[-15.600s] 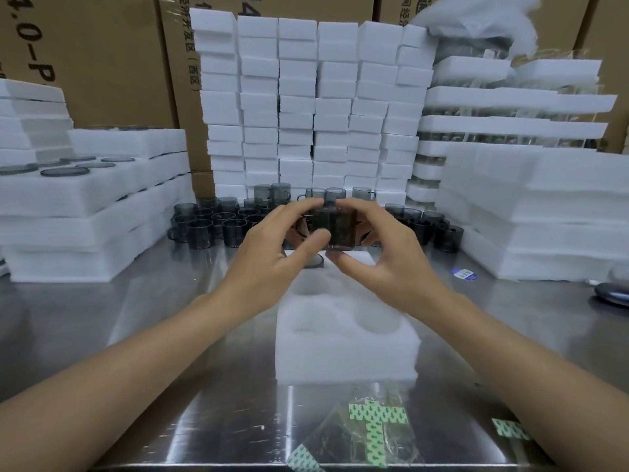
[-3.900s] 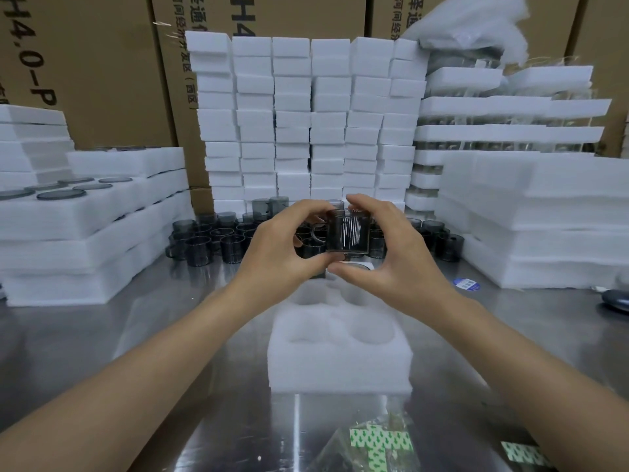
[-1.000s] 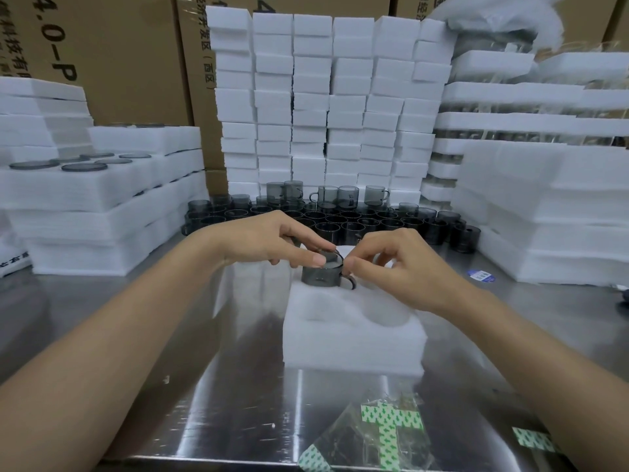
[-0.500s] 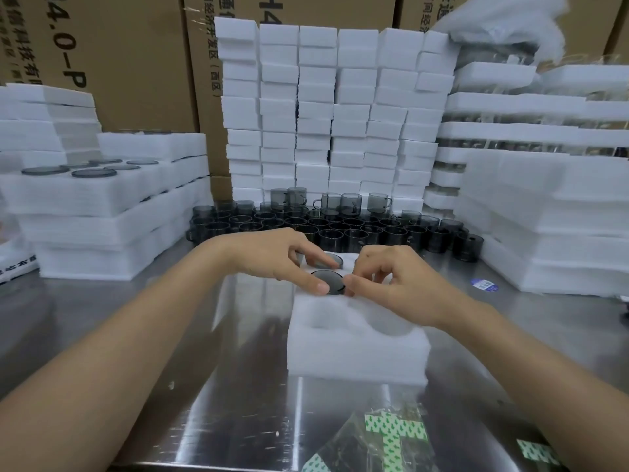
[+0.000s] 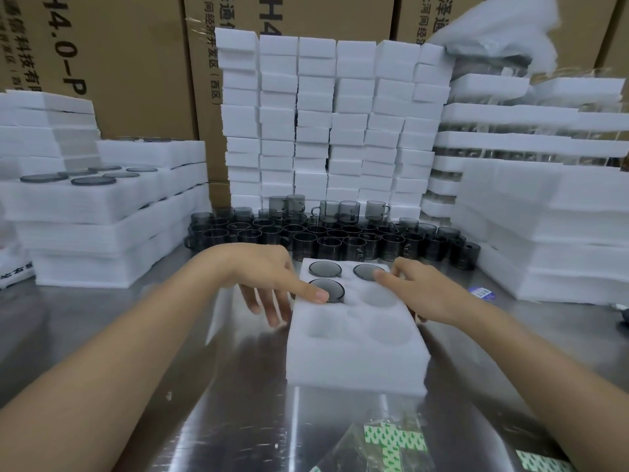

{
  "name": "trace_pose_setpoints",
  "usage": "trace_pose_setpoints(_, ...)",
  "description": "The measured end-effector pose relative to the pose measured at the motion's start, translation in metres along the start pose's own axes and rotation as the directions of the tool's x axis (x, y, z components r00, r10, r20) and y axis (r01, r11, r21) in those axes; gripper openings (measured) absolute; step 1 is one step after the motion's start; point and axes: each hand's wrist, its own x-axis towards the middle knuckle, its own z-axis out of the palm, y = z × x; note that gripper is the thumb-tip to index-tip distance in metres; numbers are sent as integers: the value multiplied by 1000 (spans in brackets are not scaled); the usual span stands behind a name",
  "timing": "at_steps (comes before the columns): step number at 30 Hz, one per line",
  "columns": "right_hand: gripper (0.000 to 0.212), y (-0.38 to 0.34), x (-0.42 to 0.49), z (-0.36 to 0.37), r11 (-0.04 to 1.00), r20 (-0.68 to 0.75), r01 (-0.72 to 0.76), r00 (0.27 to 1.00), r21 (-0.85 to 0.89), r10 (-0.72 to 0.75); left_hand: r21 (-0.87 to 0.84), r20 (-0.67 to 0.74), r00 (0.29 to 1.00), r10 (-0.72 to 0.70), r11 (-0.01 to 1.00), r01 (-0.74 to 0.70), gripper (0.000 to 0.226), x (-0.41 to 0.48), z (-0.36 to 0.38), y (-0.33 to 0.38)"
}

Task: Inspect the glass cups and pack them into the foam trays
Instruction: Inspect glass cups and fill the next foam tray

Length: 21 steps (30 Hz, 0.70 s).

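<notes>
Taking the white foam tray with six round pockets on the steel counter as the landmark: far to its left stand stacks of white foam trays already filled with grey glass. Just left of the tray, the left hand lies with fingers straight, its thumb tip pressing the smoky-grey glass cup seated in the tray's middle-left pocket; the grip is loose and holds nothing. Two more grey cups fill the tray's far pockets; its middle-right and both near pockets are vacant. At the tray's right edge, the right hand rests with relaxed fingers, one fingertip on the far-right cup, also holding nothing. Beyond the tray waits a crowd of loose grey glass mugs with handles, and behind them a wall of white foam blocks.

The cups look thin-walled, rigid and brittle, probably light and slick; the next is best taken by the wall on opposite sides or by the handle, then lowered straight into the soft foam without knocking its neighbours.
</notes>
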Motion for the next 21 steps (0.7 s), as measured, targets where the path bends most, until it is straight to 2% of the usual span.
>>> trace_pose_setpoints(4, 45, 3, 3, 7, 990, -97, 26, 995, 139, -13, -47, -201, 973, 111, 991, -123, 64, 10, 0, -6)
trace_pose_setpoints(8, 42, 6, 4, 7, 990, -100, 51, 994, 134, -38, 10, -212, 972, 106, 994, -106, 76, 15, -1, -11)
trace_pose_setpoints(11, 43, 7, 5, 7, 991, -95, 56, 994, 120, -44, -15, -329, 940, 85, 995, -95, 77, 22, -4, -19)
trace_pose_setpoints(12, 44, 6, 5, 7, 992, -94, 59, 994, 111, -48, -40, -423, 902, 86, 993, -113, 69, 28, -5, -27)
trace_pose_setpoints(13, 44, 6, 5, 7, 993, -94, 62, 994, 103, -53, -27, -549, 831, 92, 991, -128, 56, 33, -6, -37)
trace_pose_setpoints(14, 44, 7, 5, 7, 993, -97, 65, 994, 96, -56, 51, -677, 729, 106, 994, -97, 42, 38, -8, -49)
trace_pose_setpoints(15, 44, 7, 5, 7, 994, -102, 66, 993, 90, -57, 141, -762, 638, 117, 990, -12, 31, 42, -10, -63)
trace_pose_setpoints(16, 44, 7, 5, 6, 994, -106, 67, 993, 83, -58, 217, -790, 600, 123, 972, 87, 37, 45, -12, -78)
trace_pose_setpoints(17, 44, 8, 4, 6, 995, -108, 68, 992, 72, -60, 255, -779, 619, 97, 952, 172, 52, 47, -14, -93)
trace_pose_setpoints(19, 44, 7, 4, 6, 996, -105, 75, 992, 52, -69, 241, -724, 690, 1, 937, 252, 74, 50, -19, -116)
trace_pose_setpoints(21, 45, 7, 5, 6, 995, -106, 79, 992, 58, -73, 234, -698, 715, -40, 931, 280, 78, 54, -21, -129)
